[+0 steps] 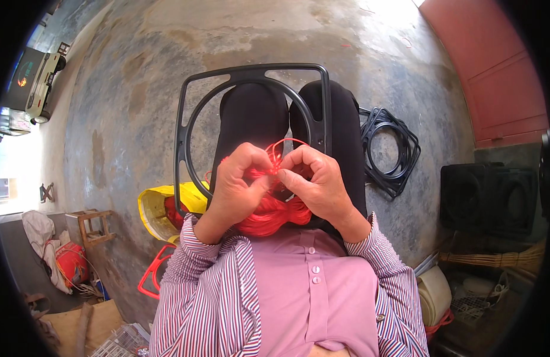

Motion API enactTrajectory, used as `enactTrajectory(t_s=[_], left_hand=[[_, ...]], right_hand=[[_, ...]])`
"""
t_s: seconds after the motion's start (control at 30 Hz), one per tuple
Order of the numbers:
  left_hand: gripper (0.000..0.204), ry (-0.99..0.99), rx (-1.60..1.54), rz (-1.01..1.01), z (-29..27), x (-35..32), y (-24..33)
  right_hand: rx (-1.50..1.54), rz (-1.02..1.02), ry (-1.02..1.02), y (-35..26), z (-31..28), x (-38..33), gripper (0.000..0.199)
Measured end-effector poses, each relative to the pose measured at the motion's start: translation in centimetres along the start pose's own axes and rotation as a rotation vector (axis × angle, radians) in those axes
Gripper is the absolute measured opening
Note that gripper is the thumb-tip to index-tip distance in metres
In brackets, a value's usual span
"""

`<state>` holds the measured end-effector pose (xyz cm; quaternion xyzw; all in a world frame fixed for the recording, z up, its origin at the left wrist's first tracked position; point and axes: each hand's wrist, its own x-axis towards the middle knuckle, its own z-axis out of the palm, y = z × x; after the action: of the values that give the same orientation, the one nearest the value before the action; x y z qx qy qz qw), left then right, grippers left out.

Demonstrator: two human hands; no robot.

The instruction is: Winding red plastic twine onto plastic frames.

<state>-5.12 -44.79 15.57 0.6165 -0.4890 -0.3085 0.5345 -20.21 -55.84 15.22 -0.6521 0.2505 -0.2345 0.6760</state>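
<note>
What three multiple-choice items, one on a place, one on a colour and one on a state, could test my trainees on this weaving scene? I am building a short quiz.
1. Where does the black frame rest?
A. on the person's lap
B. on a wall
C. in a box

2. What colour is the cord?
A. blue
B. red
C. white

3. What are the left hand and the right hand doing?
A. lying flat
B. pinching the cord
C. holding a broom

Answers: 1 A, the frame stands over the dark-clothed legs. 2 B, the bundle is bright red. 3 B, fingertips of both meet on a strand.
</note>
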Motion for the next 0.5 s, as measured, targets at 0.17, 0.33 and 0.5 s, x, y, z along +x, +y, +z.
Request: enactTrajectory(t_s=[0.17,0.33,0.5], left_hand=[[0.014,-0.018,0.103,0.101,-0.01,0.09,0.50],[0.013,0.070,-0.257,-0.062,-0.11,0.09,0.36],[0.007,0.047,-0.468,-0.186,-0.07,-0.16,0.31]], right_hand=[[0.011,0.018,0.004,0.27,-0.04,-0.02,0.010],[-0.050,-0.086,0.045,0.26,-0.50,-0.21,0.009],[-0.029,-0.124,-0.052,0.12,-0.62,-0.32,0.010]])
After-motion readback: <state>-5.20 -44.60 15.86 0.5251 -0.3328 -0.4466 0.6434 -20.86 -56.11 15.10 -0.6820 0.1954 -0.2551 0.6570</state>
